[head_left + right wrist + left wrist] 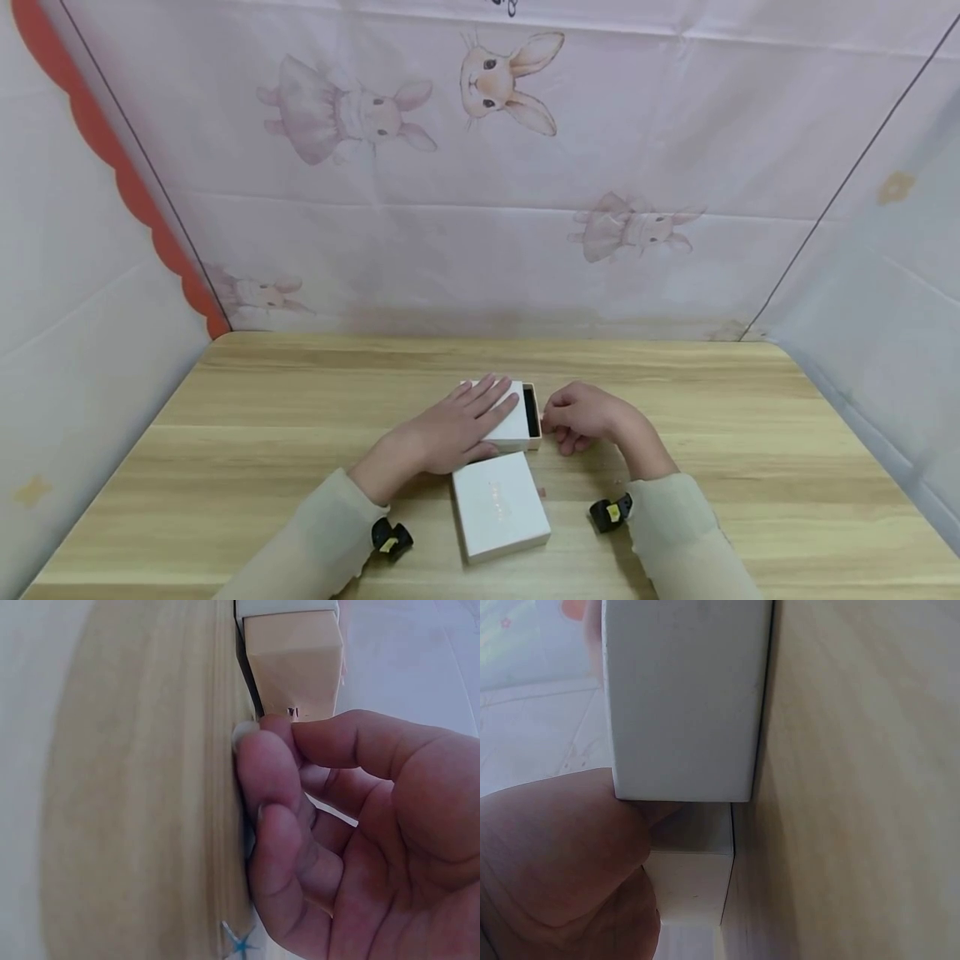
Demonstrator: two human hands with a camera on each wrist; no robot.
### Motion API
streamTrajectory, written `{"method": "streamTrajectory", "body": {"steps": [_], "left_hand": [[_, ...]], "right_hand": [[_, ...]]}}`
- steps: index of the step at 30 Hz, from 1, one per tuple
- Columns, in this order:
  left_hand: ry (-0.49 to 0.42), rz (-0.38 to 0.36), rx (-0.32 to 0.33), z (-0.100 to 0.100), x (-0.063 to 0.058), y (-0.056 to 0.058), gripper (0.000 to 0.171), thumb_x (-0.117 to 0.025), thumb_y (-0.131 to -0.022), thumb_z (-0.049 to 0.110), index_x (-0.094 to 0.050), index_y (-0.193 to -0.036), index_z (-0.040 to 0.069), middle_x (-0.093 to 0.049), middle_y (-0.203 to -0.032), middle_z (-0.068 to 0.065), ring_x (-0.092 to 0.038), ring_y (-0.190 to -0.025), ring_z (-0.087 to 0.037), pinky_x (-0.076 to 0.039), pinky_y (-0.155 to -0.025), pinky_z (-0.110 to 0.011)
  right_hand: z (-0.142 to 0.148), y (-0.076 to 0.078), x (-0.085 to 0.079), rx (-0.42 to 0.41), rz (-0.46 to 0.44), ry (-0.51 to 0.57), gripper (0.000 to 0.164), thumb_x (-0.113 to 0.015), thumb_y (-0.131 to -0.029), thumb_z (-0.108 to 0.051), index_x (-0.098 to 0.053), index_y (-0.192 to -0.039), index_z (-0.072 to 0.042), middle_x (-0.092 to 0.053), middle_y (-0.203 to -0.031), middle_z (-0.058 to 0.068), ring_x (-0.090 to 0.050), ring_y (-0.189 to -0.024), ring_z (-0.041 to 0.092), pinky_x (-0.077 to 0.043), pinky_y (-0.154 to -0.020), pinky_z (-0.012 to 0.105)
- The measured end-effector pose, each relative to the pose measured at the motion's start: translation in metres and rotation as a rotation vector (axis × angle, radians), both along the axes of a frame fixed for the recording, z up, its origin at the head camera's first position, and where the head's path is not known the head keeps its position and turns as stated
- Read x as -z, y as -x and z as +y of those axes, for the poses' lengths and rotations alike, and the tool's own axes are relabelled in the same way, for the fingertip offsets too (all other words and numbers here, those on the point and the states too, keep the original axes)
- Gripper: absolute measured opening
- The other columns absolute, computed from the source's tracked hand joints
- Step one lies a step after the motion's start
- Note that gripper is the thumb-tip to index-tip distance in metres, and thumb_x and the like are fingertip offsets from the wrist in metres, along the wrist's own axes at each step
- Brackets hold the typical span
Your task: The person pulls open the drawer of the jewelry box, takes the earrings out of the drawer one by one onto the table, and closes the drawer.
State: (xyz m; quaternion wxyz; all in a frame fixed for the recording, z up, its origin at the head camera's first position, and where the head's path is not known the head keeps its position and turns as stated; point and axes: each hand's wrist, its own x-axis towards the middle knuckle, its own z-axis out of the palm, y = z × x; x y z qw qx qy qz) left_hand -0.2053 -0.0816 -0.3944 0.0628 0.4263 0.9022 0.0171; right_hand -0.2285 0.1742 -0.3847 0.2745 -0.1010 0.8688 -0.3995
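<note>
White drawer box [516, 421]: lying mid-tabletop [262, 433], its inner tray sliding out a crack at the right end and showing a dark gap, so the long axis is running left to right and the opening is pointing toward the right hand [581, 417]. Left hand [457, 425] is pressing flat, fingers straight, on the sleeve top; right-hand fingers [274, 780] are curling against the tray's tan end face, apparently pinching a small pull there. Second white box [500, 506]: sitting just in front, nearer the person.

Left hand [457, 425] lies flat, fingers straight; right hand [581, 417] curls, fingertips pinched.
</note>
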Motion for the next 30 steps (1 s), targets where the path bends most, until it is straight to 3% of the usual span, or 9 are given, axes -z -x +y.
{"method": "streamTrajectory", "body": {"steps": [30], "left_hand": [[0.003,0.006,0.0,-0.0006,-0.0033,-0.0016,0.07,-0.041,-0.106,0.044,-0.01,-0.162,0.014,-0.002,-0.168,-0.012,-0.004,-0.155,-0.032,-0.014,-0.124,-0.051]], "right_hand": [[0.0011,0.0002,0.0005,0.013,-0.006,0.003,0.026,-0.052,-0.103,-0.016,-0.07,-0.09,-0.002,-0.061,-0.071,0.009,-0.066,-0.059,0.019,-0.054,-0.054,0.029]]}}
